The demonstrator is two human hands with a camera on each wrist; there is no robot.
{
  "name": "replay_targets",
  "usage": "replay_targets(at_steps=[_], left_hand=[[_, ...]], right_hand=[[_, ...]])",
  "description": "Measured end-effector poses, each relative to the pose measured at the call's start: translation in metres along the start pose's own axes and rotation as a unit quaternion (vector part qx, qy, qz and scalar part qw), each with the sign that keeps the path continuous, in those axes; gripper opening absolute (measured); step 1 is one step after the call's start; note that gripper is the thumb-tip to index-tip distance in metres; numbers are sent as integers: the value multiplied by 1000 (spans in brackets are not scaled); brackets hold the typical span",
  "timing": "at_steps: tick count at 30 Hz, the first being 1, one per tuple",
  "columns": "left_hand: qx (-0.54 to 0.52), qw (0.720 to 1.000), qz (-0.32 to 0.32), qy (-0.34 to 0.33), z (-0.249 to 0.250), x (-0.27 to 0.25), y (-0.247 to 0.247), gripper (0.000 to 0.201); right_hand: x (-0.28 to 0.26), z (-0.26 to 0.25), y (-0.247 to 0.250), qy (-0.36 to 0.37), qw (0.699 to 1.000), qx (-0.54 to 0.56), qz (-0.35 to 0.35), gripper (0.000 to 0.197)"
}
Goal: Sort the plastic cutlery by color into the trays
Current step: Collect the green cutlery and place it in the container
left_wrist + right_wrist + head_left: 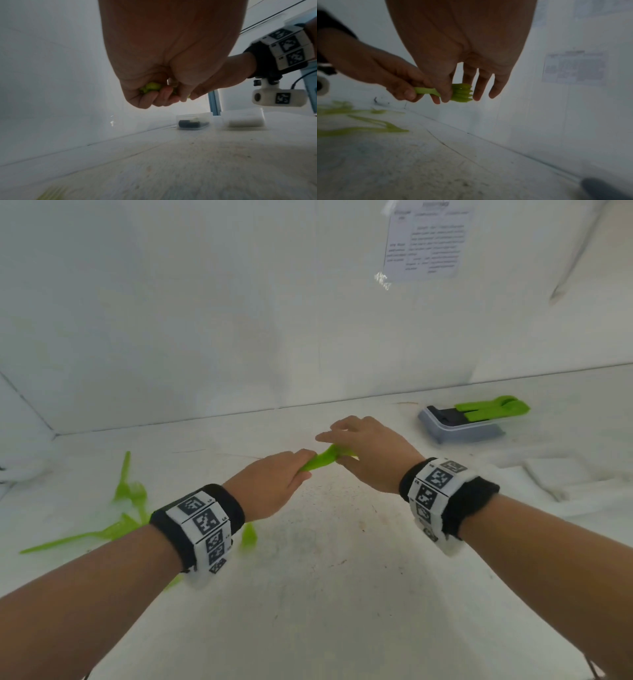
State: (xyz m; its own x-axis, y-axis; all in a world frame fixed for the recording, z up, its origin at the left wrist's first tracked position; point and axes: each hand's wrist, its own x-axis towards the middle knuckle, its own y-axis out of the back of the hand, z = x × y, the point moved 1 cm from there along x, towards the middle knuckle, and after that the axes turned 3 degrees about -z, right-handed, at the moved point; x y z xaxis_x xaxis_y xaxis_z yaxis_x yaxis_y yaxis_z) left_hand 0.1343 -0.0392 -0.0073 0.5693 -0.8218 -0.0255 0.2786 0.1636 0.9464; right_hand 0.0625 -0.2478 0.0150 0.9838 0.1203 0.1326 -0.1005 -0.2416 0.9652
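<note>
Green forks (460, 93) bridge both hands: left hand (270, 481) grips handles, right hand (370, 453) pinches tines.

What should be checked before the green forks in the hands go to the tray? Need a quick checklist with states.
1. Left hand grips fork handles: ok.
2. Right hand pinches green forks near the tines: ok.
3. Stack aligned: ok at the tines in the right wrist view; handle ends hidden, cannot tell.
4. Tray in view at far right, already holding green cutlery: ok.
5. Room left in that tray: cannot tell.
6. Loose green cutlery remains on the table at left: sorting not finished, not ok.
</note>
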Motion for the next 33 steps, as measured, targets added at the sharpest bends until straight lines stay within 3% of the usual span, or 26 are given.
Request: replay_targets(at_steps=[2, 5, 7, 12, 18, 22, 24, 26, 30, 33], left_hand=[[8, 1000, 0, -23, 14, 14, 2, 34], [-12, 999, -6, -46, 40, 37, 7, 32], [-91, 995, -31, -28, 59, 55, 13, 26], [-370, 924, -91, 31, 105, 108, 15, 22], [-414, 902, -107, 55, 171, 180, -6, 28], [-367, 926, -72, 45, 221, 228, -18, 23], [-257, 966, -28, 17, 243, 249, -24, 19], [-130, 991, 5, -11, 262, 264, -32, 28], [1, 999, -1, -44, 278, 294, -56, 42], [14, 1000, 21, -7, 275, 315, -69, 45]], right_hand=[[-9, 10, 13, 8, 998, -47, -32, 33], [-26, 34, 32, -41, 997, -51, -41, 27], [-40, 55, 44, -65, 995, -66, -38, 25], [-78, 125, 76, -114, 993, -34, -5, 25], [-113, 213, 106, -114, 993, -35, -12, 25], [-131, 281, 126, -109, 993, -36, -18, 29], [-135, 313, 131, -107, 993, -33, -25, 30], [-135, 343, 134, -105, 994, -24, -34, 34], [-130, 394, 136, -96, 993, -19, -69, 45], [-120, 420, 134, -94, 992, -1, -83, 43]])
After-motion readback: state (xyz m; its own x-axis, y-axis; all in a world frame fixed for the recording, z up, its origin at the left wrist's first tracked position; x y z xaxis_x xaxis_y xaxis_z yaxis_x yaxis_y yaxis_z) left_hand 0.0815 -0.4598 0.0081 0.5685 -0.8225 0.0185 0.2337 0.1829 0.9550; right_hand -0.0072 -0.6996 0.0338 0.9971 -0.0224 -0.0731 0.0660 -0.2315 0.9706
